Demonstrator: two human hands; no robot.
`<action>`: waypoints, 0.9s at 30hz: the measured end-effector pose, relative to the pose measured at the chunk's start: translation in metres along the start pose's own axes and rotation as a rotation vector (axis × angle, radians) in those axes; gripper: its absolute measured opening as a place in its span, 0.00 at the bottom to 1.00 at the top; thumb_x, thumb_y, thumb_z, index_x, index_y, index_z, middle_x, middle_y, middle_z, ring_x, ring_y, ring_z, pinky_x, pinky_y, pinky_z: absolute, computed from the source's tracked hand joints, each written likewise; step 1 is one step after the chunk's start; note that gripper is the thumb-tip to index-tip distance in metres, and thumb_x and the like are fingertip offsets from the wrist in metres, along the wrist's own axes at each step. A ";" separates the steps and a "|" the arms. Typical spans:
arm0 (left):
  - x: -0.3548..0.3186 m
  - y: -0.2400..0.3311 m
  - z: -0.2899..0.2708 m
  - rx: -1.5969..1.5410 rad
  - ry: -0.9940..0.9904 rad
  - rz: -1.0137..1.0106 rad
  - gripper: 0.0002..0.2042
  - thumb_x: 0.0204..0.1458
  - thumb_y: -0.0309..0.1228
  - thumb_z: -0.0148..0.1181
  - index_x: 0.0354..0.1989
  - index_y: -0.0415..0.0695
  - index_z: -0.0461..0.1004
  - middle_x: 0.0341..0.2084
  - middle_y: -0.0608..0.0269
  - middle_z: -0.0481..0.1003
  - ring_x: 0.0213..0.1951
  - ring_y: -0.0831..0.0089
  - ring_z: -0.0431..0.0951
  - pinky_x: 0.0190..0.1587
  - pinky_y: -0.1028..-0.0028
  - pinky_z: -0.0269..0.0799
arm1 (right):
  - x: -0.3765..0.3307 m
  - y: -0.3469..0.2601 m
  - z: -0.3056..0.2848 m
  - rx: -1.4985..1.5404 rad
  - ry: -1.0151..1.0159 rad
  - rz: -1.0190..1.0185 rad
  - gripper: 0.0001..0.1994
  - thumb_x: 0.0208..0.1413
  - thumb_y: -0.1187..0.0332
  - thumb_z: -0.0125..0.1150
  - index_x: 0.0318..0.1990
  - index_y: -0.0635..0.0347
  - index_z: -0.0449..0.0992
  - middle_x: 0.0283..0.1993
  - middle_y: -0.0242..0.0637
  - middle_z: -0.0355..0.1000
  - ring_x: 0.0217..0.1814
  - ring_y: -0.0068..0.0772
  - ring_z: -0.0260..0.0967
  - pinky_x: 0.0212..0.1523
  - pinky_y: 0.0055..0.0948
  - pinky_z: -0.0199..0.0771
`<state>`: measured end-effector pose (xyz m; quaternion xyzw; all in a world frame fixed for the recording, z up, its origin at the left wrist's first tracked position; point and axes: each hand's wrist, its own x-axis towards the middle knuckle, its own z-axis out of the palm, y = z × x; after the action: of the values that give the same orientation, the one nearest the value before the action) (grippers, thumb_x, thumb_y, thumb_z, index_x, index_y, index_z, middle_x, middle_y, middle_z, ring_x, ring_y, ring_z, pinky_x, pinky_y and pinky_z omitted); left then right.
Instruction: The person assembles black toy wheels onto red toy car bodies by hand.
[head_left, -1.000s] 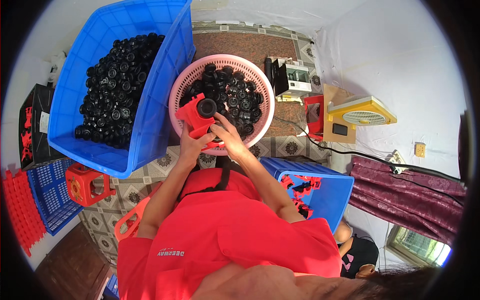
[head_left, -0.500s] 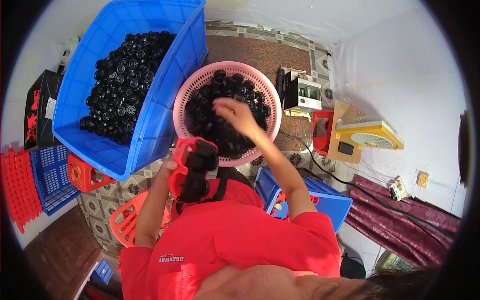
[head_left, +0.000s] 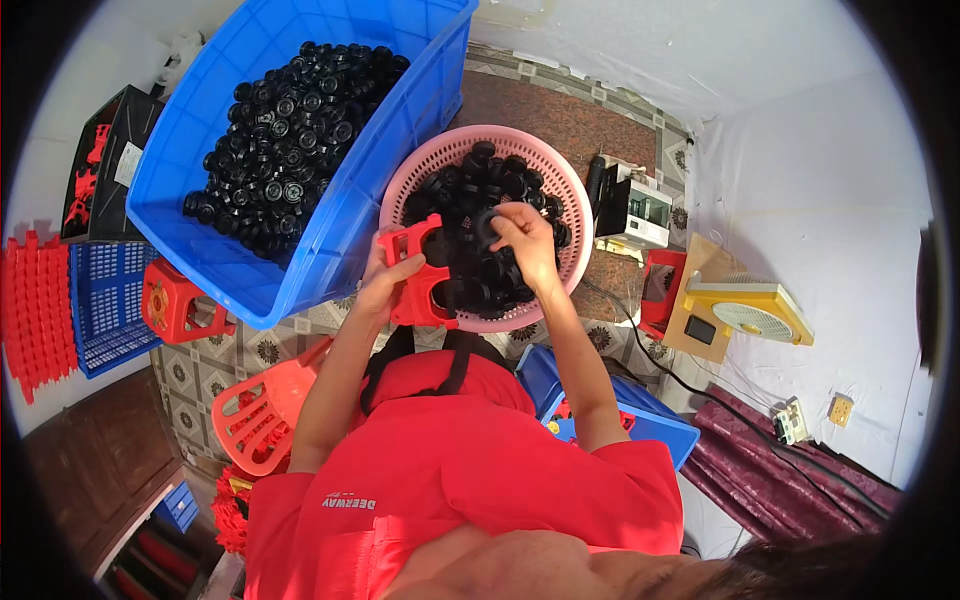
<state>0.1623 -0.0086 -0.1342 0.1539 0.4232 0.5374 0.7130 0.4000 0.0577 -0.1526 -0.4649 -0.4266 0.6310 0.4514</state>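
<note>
My left hand (head_left: pixel 378 285) is closed on a red plastic toy car body (head_left: pixel 412 292), held tilted at the near-left rim of a pink perforated basket (head_left: pixel 402 178). Dark round shapes show at its two wheel arches; whether they are fitted wheels or wheels behind it, I cannot tell. Over the basket, my right hand (head_left: pixel 530 240) pinches a black toy wheel (head_left: pixel 487 230) between thumb and fingers, a little to the right of the car body. Below lie many loose black wheels (head_left: pixel 515 180) that fill the basket.
A big blue crate (head_left: pixel 300 275) of black wheels stands left of the basket. On the right are a small white-and-black device (head_left: pixel 640 210), a yellow fan (head_left: pixel 755 312) and a trailing cable. A red stool (head_left: pixel 180 300), an orange chair (head_left: pixel 262 420) and a blue bin (head_left: pixel 655 430) stand around me.
My right hand has come up from the heap with a wheel and moved right. My left hand has raised the car body toward the basket and turned it. The view has shifted slightly.
</note>
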 end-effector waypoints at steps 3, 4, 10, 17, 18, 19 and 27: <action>0.000 0.001 0.010 0.100 -0.028 -0.022 0.32 0.43 0.23 0.71 0.56 0.49 0.60 0.47 0.62 0.69 0.52 0.67 0.71 0.53 0.65 0.72 | -0.029 -0.022 0.030 0.014 -0.069 -0.038 0.09 0.58 0.77 0.60 0.46 0.66 0.73 0.37 0.34 0.76 0.35 0.20 0.73 0.29 0.21 0.76; 0.001 0.001 0.013 0.131 -0.046 -0.012 0.32 0.43 0.23 0.72 0.56 0.49 0.59 0.47 0.61 0.69 0.51 0.67 0.71 0.53 0.66 0.73 | -0.034 -0.024 0.035 -0.003 -0.100 -0.047 0.09 0.58 0.77 0.61 0.46 0.66 0.73 0.37 0.33 0.76 0.35 0.19 0.73 0.29 0.20 0.74; 0.004 0.000 -0.001 0.258 -0.151 -0.056 0.34 0.41 0.25 0.73 0.56 0.48 0.59 0.47 0.60 0.69 0.50 0.68 0.72 0.52 0.68 0.72 | -0.052 -0.024 0.046 -0.464 -0.053 0.001 0.19 0.54 0.71 0.65 0.53 0.62 0.71 0.45 0.42 0.75 0.41 0.22 0.73 0.41 0.22 0.74; -0.020 0.006 0.000 0.314 -0.292 -0.224 0.44 0.37 0.25 0.75 0.64 0.48 0.54 0.54 0.59 0.67 0.55 0.67 0.69 0.58 0.67 0.67 | -0.079 0.016 0.044 0.001 -0.194 0.085 0.30 0.54 0.69 0.62 0.65 0.63 0.61 0.58 0.40 0.66 0.59 0.31 0.65 0.59 0.28 0.63; -0.025 0.008 0.002 0.451 -0.254 -0.221 0.45 0.36 0.25 0.76 0.65 0.48 0.54 0.54 0.59 0.66 0.56 0.67 0.68 0.58 0.67 0.66 | -0.083 0.022 0.051 -0.066 -0.137 0.017 0.29 0.51 0.69 0.64 0.62 0.63 0.65 0.55 0.40 0.68 0.58 0.33 0.66 0.59 0.30 0.65; -0.027 0.008 0.002 0.443 -0.251 -0.218 0.47 0.34 0.24 0.77 0.65 0.48 0.54 0.54 0.60 0.66 0.56 0.69 0.68 0.58 0.68 0.66 | -0.085 0.025 0.052 -0.129 -0.125 -0.055 0.29 0.50 0.68 0.65 0.61 0.63 0.66 0.55 0.42 0.68 0.58 0.35 0.67 0.58 0.30 0.65; -0.022 -0.013 -0.003 0.472 -0.039 -0.159 0.42 0.37 0.23 0.74 0.62 0.48 0.55 0.50 0.58 0.68 0.50 0.69 0.73 0.51 0.70 0.72 | -0.042 0.034 0.031 -0.329 -0.370 0.146 0.23 0.55 0.58 0.61 0.55 0.62 0.71 0.46 0.42 0.74 0.45 0.37 0.74 0.48 0.33 0.72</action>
<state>0.1671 -0.0344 -0.1351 0.2926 0.5339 0.3628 0.7055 0.3713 0.0057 -0.1701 -0.4382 -0.5641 0.6583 0.2375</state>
